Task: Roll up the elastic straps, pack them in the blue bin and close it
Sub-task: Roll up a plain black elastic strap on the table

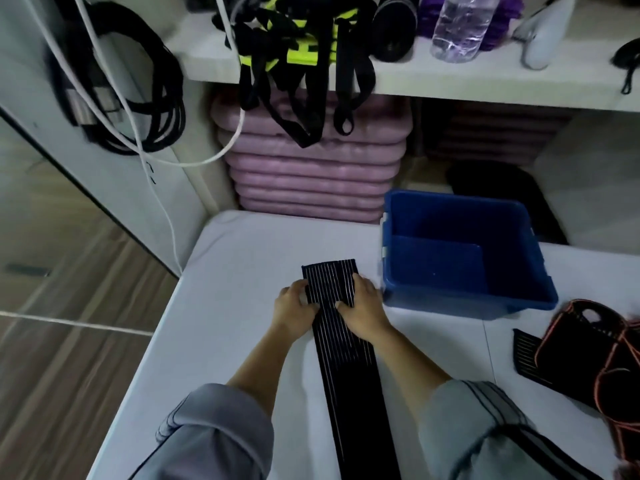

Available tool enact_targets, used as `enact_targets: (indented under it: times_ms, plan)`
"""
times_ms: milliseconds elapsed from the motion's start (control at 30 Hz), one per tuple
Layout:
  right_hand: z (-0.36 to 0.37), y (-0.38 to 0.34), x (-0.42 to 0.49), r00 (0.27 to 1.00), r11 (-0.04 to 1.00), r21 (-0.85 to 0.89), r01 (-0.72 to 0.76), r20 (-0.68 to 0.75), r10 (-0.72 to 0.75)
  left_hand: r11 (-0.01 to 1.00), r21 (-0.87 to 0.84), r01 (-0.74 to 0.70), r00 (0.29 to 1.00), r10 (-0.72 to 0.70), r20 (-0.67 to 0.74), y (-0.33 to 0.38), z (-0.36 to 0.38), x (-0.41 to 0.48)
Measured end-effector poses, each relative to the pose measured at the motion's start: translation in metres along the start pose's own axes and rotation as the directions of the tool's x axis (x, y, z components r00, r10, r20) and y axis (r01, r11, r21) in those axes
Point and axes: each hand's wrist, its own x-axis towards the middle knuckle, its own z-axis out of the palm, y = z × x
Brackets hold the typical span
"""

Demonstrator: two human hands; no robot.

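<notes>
Work surface: white table, seen from above, its near edge cut off by the frame.

Item 1: black elastic strap with fine pale ribs, laid flat and running from the near edge toward the far side down the middle of the table. Its far end lies just left of the bin.

Item 2: left hand, fingers curled, pressing on the strap's left edge close to the far end. Whether the fingertips pinch the fabric or only rest on it cannot be told.

Item 3: right hand, palm down with fingers bent, lying on the strap's right side at the same level; the thumb reaches across the ribs. Grey sleeves are pushed back on both forearms.

Item 4: blue bin, open, no lid on it, standing on the table just right of the strap's far end. Its inside appears to hold only a blue partition, though the floor is dark.

Item 5: second strap bundle, black with orange trim, loosely heaped near the right edge of the table, apart from the bin.

Background: stack of pink cushions beyond the table; shelf above them carrying black and yellow webbing and a clear bottle; black and white cables hanging at far left.
</notes>
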Motion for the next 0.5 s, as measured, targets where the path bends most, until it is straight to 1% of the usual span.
enact_targets:
  times_ms: [100, 267, 333, 400, 500]
  plan:
    - [0.000, -0.003, 0.007, 0.999, 1.000, 0.004, -0.029, -0.017, 0.029, 0.999, 0.005, -0.039, 0.999, 0.039, 0.013, 0.005, 0.001, 0.011]
    - [-0.001, -0.005, 0.015, 0.999, 0.993, 0.109, -0.039, -0.006, 0.039, 0.996, -0.076, -0.057, 0.998, 0.059, 0.024, 0.013, 0.004, 0.020]
    - [0.009, 0.012, 0.030, 0.998, 0.987, 0.147, -0.063, 0.007, 0.063, 0.994, -0.087, -0.062, 0.998, 0.064, 0.018, 0.016, 0.007, 0.024]
    - [0.009, 0.014, 0.034, 0.998, 0.992, 0.115, -0.058, 0.009, 0.057, 0.993, -0.099, -0.059, 0.998, 0.060, 0.000, 0.018, 0.008, 0.027]
    - [-0.005, -0.005, 0.022, 1.000, 0.993, 0.117, -0.025, -0.008, 0.026, 0.992, -0.125, -0.036, 0.999, 0.031, -0.038, 0.018, 0.009, 0.029]
